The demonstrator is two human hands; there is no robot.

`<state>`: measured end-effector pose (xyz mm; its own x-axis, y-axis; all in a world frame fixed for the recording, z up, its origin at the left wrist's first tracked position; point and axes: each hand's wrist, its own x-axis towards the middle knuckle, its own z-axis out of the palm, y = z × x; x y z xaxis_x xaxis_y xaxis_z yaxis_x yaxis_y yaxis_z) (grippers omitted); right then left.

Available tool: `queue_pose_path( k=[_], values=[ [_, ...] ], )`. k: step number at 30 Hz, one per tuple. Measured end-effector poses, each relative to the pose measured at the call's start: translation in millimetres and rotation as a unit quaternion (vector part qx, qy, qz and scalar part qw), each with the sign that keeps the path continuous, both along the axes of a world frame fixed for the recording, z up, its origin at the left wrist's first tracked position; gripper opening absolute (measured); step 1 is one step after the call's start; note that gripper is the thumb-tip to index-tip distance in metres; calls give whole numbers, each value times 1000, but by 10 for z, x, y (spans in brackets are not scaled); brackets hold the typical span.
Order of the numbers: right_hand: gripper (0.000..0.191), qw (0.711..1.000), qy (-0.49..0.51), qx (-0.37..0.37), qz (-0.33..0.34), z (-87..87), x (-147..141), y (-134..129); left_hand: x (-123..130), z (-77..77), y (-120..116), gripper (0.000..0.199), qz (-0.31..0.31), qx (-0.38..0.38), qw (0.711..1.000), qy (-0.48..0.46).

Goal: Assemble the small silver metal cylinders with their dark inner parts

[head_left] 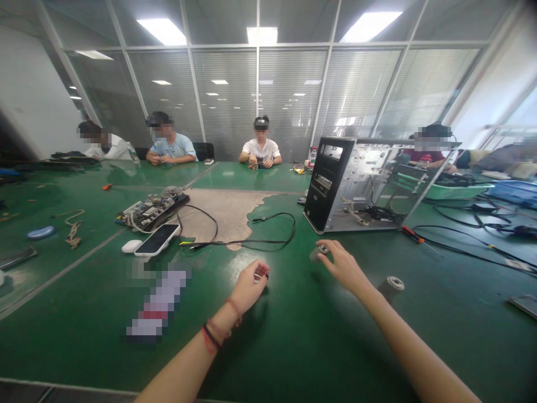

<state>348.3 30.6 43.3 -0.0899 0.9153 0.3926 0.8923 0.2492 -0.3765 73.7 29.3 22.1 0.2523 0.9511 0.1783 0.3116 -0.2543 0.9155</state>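
Note:
My right hand (342,267) has thumb and fingers closed around a small grey metal cylinder (322,250), its round end with a hole facing up. A similar metal cylinder (394,284) stands on the green table to the right of my right forearm. To the left, my left hand (250,284) is held over the table with its fingers curled in. Something small and dark (267,276) shows at its fingertips, too small to name. Beyond my right hand stands a black computer case (327,184) with its side panel off.
Black cables (268,242) lie ahead of my left hand. A phone (158,240), a white earbud case (131,246) and a circuit board assembly (153,208) sit to the left. A screwdriver (413,234) is right of the case. Several people sit around the green table (293,347).

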Motion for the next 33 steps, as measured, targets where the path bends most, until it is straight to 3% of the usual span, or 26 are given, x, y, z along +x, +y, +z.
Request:
queue_pose_path(
  k=[4,8,14,22,29,33],
  values=[
    [31,988,84,-8,127,-120,-458,-154,12,-6,10,15,-8,-1,1000,6],
    [46,966,164,-45,196,-309,-682,-300,43,0,-3,18,-19,-2,1000,2],
    [45,942,262,-43,207,-448,-760,-366,106,21,-54,20,-55,-11,998,6],
    [28,941,252,-25,224,-406,-770,-383,128,82,-107,23,-125,-10,992,22],
    [26,939,266,-20,217,-395,-790,-404,132,50,-126,23,-150,3,988,22],
    [27,937,280,-22,210,-415,-795,-409,140,28,-132,24,-166,-27,986,-1]
  ],
)
